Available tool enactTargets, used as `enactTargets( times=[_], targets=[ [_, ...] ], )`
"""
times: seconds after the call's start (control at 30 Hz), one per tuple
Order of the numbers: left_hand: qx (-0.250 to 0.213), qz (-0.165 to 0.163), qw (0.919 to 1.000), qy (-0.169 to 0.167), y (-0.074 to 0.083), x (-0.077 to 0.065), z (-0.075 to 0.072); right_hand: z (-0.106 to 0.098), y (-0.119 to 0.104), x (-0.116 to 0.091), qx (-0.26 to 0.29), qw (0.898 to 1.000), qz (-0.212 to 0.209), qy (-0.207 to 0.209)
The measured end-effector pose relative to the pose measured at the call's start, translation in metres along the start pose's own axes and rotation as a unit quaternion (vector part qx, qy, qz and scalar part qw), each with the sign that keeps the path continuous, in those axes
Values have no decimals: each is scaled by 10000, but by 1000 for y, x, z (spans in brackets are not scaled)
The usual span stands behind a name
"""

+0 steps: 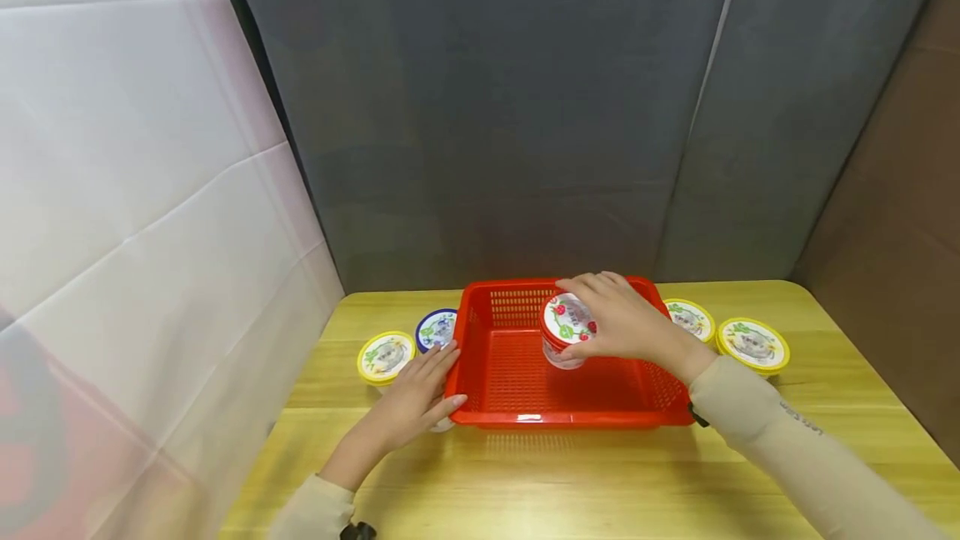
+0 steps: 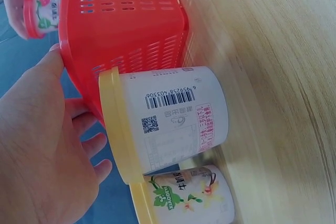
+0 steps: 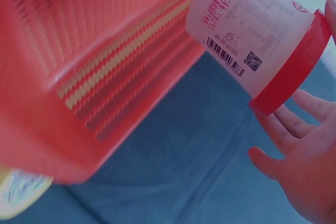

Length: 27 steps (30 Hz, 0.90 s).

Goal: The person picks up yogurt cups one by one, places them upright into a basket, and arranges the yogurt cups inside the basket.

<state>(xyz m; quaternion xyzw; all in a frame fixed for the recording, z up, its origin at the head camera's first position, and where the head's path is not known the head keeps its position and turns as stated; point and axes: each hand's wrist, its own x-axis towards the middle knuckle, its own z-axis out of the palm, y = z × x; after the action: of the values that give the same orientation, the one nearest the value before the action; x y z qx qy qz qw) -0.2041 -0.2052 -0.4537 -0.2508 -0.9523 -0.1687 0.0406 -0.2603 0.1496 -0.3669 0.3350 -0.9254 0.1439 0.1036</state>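
Observation:
A tub with a red lid and a strawberry-like print (image 1: 567,317) is held over the red plastic basket (image 1: 555,420). My right hand (image 1: 626,322) grips it by the lid, fingers and thumb around the rim; in the right wrist view the white tub (image 3: 257,24) is tilted. My left hand (image 1: 408,400) touches the basket's left end with its fingers fairly straight. Beside that hand stand a blue-lidded tub (image 1: 435,328) and a yellow-lidded tub (image 1: 386,356). In the left wrist view, a tub with a barcode (image 2: 173,114) is close under the fingers.
Two more yellow-lidded tubs stand right of the basket, one partly hidden by it (image 1: 690,319) and one farther right (image 1: 752,345). Everything is on a light wooden table (image 1: 570,490), with a dark grey panel (image 1: 487,123) behind and a white sheet (image 1: 142,148) at the left.

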Motion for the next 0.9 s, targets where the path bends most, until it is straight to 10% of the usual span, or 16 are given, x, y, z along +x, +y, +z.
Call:
enactTargets(
  times=[0.9],
  targets=[
    [-117,-172,9997,-117,1,1,0,69,-60,48,219,9892,-407,-1390]
  ],
)
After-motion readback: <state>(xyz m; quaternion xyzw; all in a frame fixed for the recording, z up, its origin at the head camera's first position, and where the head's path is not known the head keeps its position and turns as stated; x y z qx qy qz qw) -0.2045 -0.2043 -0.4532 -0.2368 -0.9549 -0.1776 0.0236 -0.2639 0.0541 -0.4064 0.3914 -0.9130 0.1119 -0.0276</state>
